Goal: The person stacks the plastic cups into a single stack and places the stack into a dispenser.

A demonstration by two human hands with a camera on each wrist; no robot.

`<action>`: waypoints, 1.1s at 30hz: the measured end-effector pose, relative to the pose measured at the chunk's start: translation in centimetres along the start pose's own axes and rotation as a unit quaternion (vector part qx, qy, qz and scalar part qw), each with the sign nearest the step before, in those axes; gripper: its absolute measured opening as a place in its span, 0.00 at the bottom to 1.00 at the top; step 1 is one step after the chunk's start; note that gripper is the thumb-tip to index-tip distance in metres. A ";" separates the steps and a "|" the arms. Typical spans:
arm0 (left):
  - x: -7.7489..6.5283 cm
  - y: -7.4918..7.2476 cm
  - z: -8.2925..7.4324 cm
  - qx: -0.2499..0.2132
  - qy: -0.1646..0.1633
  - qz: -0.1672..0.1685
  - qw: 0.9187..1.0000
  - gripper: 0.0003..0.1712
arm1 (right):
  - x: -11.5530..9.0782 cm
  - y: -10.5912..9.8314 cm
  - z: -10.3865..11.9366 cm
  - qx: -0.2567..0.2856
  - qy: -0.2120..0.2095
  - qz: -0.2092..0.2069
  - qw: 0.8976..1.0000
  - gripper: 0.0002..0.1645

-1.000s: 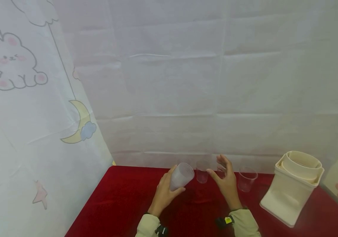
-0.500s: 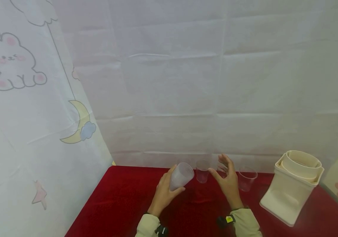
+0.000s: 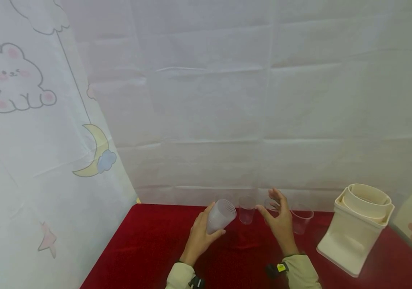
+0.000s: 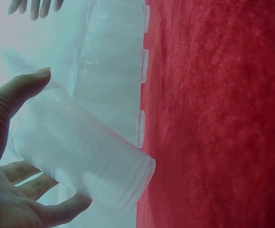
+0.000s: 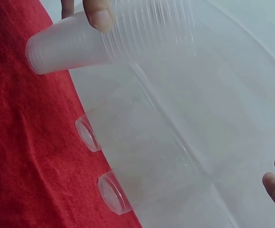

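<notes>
My left hand [image 3: 199, 233] grips a nested stack of clear plastic cups [image 3: 221, 215], tilted with the rims up and to the right. The left wrist view shows the thumb on one side of the stack [image 4: 80, 137] and fingers on the other. Several single clear plastic cups stand upright in a row at the back: one cup [image 3: 247, 214] lies between my hands, another cup [image 3: 301, 221] is right of my right hand. My right hand [image 3: 280, 225] hovers in front of the row with thumb and fingers apart, holding nothing. It partly hides one cup behind it.
A cream plastic container [image 3: 354, 233] with a round opening on top stands at the right of the red cloth-covered table [image 3: 137, 249]. A pale sheet [image 3: 198, 120] hangs close behind the cups, and a printed sheet [image 3: 29, 160] borders the left side.
My right hand has shifted slightly to the right, away from the stack. My left hand and its stack of cups have stayed almost still.
</notes>
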State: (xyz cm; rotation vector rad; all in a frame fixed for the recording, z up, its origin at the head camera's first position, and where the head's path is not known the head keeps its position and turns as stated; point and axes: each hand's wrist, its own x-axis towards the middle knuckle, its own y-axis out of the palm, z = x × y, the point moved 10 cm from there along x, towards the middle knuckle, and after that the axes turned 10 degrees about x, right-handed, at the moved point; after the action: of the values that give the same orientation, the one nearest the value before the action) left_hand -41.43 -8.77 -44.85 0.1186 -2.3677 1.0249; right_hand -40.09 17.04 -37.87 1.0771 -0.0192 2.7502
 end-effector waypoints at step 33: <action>0.0 0.0 0.0 -0.004 -0.001 -0.003 1.000 0.51 | 0.7 -1.9 -0.7 -0.017 0.010 -0.012 1.000 0.44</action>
State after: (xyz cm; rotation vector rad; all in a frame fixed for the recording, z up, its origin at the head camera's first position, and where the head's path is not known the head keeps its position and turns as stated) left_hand -41.46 -8.71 -44.84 0.1228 -2.3719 1.0134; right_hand -40.74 19.06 -38.01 1.0345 -0.0484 2.7284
